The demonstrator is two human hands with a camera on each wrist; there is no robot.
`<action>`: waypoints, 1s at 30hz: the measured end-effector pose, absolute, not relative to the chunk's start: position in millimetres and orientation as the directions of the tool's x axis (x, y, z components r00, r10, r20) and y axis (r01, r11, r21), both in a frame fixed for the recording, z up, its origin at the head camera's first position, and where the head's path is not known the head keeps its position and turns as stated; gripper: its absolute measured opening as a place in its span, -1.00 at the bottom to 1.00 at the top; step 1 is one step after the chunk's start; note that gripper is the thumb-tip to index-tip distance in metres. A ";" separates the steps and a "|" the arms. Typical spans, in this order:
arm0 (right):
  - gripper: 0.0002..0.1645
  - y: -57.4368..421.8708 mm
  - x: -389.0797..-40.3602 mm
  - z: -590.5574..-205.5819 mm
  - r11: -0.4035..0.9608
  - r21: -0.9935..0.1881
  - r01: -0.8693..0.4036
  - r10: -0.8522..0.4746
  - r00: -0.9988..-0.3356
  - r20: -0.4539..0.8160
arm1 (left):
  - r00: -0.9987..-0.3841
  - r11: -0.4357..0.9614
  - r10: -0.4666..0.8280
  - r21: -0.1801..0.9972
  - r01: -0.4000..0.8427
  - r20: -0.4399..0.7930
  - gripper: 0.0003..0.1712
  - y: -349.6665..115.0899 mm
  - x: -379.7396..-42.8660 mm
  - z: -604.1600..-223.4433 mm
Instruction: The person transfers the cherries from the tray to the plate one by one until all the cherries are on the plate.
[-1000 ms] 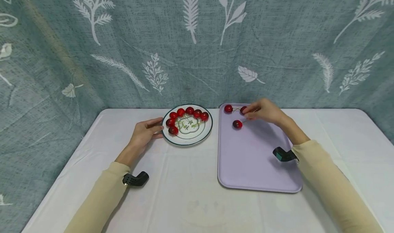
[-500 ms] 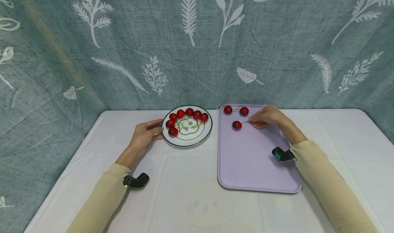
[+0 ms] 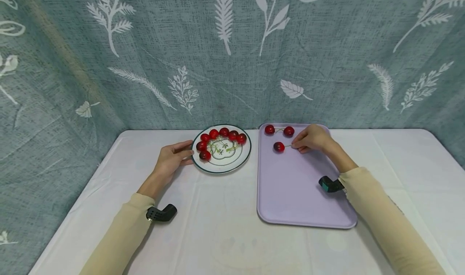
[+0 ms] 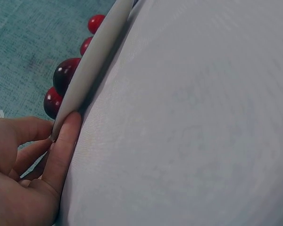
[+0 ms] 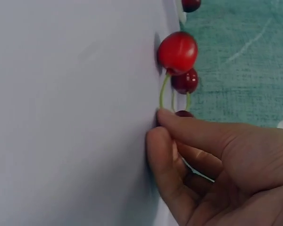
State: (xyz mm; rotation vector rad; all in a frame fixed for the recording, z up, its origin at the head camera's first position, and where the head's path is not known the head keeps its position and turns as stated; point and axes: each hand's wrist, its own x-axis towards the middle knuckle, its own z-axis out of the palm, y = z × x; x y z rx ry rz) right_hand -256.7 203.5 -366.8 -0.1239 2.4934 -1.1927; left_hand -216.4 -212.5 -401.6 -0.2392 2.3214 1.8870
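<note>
My left hand (image 3: 169, 159) grips the left rim of a white plate (image 3: 237, 158) with a dark green edge, a finger above and one below in the left wrist view. Several red cherries (image 3: 223, 132) stand in an arc along the plate's left and back, their green stems pointing inward. Over the lilac tray (image 3: 290, 194), my right hand (image 3: 312, 139) pinches the stem tip of a dark red cherry (image 3: 279, 146). In the right wrist view, thumb and forefinger meet at the green stem (image 5: 164, 92); the cherry (image 5: 178, 52) appears to rest on the tray.
Two more cherries lie at the tray's back, a left one (image 3: 269, 130) and a right one (image 3: 288, 131), stems toward each other. Plate and tray stand apart on a white tablecloth (image 3: 218, 218). A green leaf-patterned curtain (image 3: 232, 81) hangs behind the table.
My right hand has left the back right cherry, come down to the nearer cherry and taken its stem. That cherry has shifted slightly left. The left hand stays at the plate.
</note>
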 end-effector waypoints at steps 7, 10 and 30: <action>-0.63 209.3 -254.7 -362.7 0.538 -0.839 0.088 -0.268 -0.925 -0.268 | -0.977 0.193 -0.039 0.957 -0.215 -0.211 -0.43 -212.0 -216.7 -402.6; -0.60 210.9 -253.8 -360.4 0.487 -0.868 0.099 -0.240 -0.940 -0.242 | -0.977 0.191 -0.042 0.958 -0.215 -0.211 -0.43 -212.0 -216.8 -402.9; -0.53 203.8 -240.0 -348.0 0.251 -0.966 0.055 -0.131 -0.987 -0.090 | -0.981 0.210 -0.034 0.958 -0.195 -0.193 -0.44 -215.1 -215.8 -404.7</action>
